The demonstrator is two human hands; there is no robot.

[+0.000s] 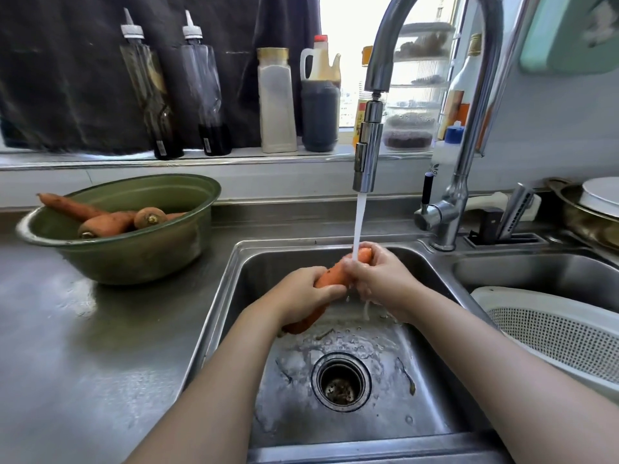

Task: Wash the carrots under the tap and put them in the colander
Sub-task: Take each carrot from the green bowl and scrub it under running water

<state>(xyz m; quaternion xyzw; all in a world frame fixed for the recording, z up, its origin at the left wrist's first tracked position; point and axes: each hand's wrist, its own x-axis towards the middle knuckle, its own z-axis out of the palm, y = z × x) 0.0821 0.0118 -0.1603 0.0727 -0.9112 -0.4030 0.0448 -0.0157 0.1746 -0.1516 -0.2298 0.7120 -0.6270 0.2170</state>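
Early: one carrot (330, 276) under tap (366, 152), left hand (303, 296) and right hand (380, 279) fingers curled round it. More carrots (107, 222) in bowl (134, 259) left of tap; colander (552, 333), right of tap, shows none.

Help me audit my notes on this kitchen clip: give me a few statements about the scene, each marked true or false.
1. Both the left hand and the right hand grip one carrot under the tap. True.
2. The tap is off. False: water runs onto the carrot.
3. The green bowl on the counter holds more carrots. True.
4. The colander sits left of the sink. False: it sits at the right, in the second basin.
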